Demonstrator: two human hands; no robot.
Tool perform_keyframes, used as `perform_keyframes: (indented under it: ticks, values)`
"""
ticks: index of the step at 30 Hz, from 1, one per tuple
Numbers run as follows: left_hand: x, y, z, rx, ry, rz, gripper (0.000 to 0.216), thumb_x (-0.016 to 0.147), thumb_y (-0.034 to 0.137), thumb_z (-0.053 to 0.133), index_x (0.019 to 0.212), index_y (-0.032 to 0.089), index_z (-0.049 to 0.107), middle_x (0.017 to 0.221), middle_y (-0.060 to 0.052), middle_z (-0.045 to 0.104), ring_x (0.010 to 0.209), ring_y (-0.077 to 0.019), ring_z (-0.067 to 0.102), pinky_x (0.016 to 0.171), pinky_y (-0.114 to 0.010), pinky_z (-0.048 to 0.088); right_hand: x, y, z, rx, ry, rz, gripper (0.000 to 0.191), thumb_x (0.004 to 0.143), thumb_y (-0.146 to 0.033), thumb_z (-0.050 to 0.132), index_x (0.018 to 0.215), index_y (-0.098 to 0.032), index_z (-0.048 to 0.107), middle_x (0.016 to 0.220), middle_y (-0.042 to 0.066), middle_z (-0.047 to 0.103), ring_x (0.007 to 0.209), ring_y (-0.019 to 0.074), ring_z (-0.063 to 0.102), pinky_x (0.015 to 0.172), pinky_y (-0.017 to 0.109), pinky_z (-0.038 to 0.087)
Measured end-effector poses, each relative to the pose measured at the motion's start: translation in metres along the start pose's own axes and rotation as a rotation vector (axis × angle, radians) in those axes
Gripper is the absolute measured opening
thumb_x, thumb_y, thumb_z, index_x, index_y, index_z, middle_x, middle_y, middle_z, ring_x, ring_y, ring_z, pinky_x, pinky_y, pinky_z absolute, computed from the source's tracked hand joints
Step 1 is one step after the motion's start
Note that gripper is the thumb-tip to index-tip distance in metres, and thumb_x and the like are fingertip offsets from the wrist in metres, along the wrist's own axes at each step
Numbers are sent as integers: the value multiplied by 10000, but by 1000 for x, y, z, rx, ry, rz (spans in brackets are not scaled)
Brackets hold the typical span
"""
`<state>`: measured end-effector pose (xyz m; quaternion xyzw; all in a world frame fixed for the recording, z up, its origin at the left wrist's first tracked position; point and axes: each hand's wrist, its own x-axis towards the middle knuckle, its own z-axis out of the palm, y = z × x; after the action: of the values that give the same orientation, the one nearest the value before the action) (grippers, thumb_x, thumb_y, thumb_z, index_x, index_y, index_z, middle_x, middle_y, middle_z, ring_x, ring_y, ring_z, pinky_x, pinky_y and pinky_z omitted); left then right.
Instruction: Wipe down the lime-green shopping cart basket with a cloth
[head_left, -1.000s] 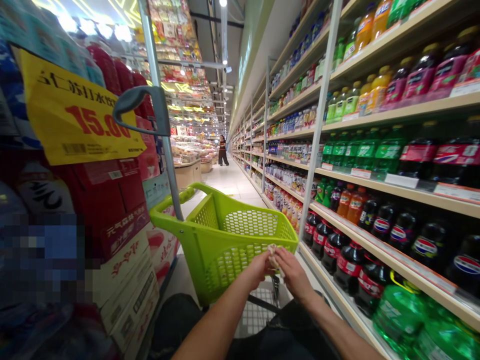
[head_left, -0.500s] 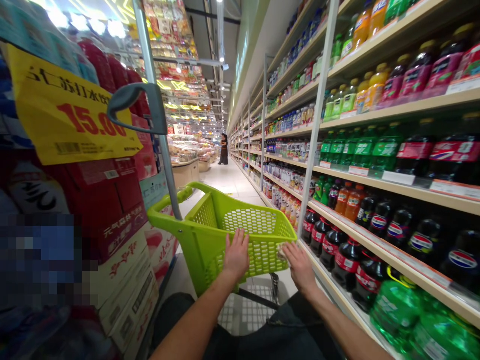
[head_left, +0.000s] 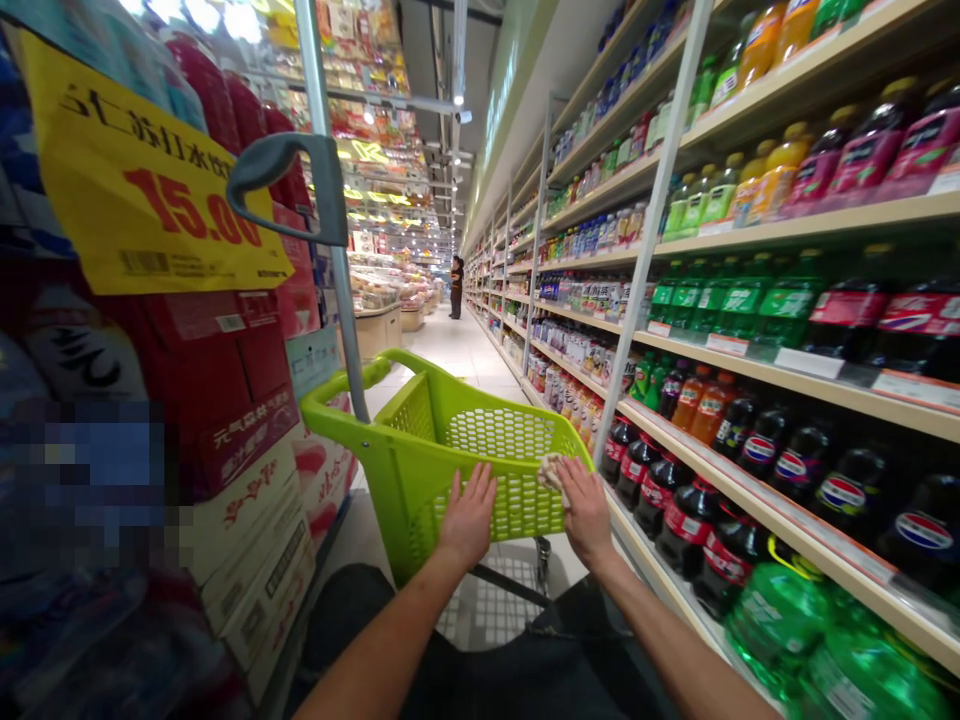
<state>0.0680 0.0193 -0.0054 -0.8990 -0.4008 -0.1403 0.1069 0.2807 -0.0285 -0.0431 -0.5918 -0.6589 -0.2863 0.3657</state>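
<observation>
A lime-green shopping basket on wheels point(head_left: 420, 425) stands in the aisle just in front of me. Its grey pull handle point(head_left: 281, 180) rises on a metal pole at the left. My left hand point(head_left: 469, 515) lies flat on the basket's near wall with fingers spread. My right hand point(head_left: 583, 510) presses a crumpled pale cloth point(head_left: 551, 468) against the basket's near right rim. The inside of the basket, as far as I can see, holds nothing.
Shelves of soft-drink bottles point(head_left: 750, 440) run along the right. Stacked red cartons point(head_left: 240, 440) with a yellow price sign point(head_left: 142, 190) stand close on the left. The tiled aisle point(head_left: 457, 350) runs ahead, where a person point(head_left: 455, 286) stands far off.
A second ago both hands were together holding the cloth at the near rim. The left hand has since let go and spread flat on the basket wall; the right keeps the cloth on the rim.
</observation>
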Motion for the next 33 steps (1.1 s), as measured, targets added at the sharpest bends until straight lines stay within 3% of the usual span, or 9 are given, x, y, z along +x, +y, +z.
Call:
perform_keyframes:
  ticks: [6,8,13,18,21,23,27,30,33]
  values:
    - [-2,-5,-8,3,1,10,610,723,162,392,1322,94,297,1451,-100,147,1342,-218,64,1070,-505,54,-33,-20,30,15,-236,-90,584,652,49,332,1121,-208,565,1179,66,575,1158,203,459,923,420,361]
    - [-2,-10,-12,7,-5,-5,617,719,155,388,1325,93,290,1453,-96,137,1342,-216,57,1069,-508,54,-31,-24,29,23,-203,-88,597,643,53,325,1139,-190,553,1203,76,555,1178,211,438,931,427,351]
    - [-3,-16,-18,32,1,-31,622,723,146,384,1334,102,274,1455,-96,143,1343,-221,41,1068,-506,56,21,-32,14,21,-15,-79,594,686,20,345,1235,-170,466,1300,89,460,1265,216,311,1004,465,248]
    - [-7,-16,-19,-48,23,-28,640,704,142,400,1330,99,277,1454,-110,138,1343,-224,42,1070,-500,44,1,-46,32,57,-173,-152,538,720,12,350,1168,-224,532,1203,63,557,1175,202,442,959,438,322]
    - [-5,-11,-16,-363,54,-146,659,652,77,423,1302,111,325,1440,-109,211,1326,-216,160,1078,-434,127,-6,-59,36,134,-159,-116,608,665,24,335,1195,-216,512,1234,60,530,1188,209,427,955,446,337]
    - [1,-4,-11,-772,104,-297,634,617,32,434,1241,140,405,1378,-102,352,1257,-199,321,1045,-361,238,7,-67,31,222,-87,-68,644,642,13,333,1234,-199,475,1270,66,494,1210,210,398,972,447,332]
    - [19,14,-4,-1531,74,-615,310,633,69,481,908,181,572,903,-37,637,888,-172,576,824,-288,431,38,-78,22,360,28,56,665,643,-10,334,1275,-198,428,1287,69,472,1217,202,387,994,429,341]
    - [22,18,-5,-1622,-12,-684,108,718,164,435,707,185,540,577,21,550,587,-135,560,637,-269,455,36,-83,22,390,16,67,668,652,-14,333,1283,-215,413,1295,65,461,1207,200,401,976,417,377]
    - [13,13,-11,-1642,-85,-702,166,758,197,379,670,183,520,517,40,495,488,-107,509,584,-259,439,17,-88,26,368,-64,-56,664,667,-41,396,1305,-223,375,1368,71,363,1254,226,330,987,434,364]
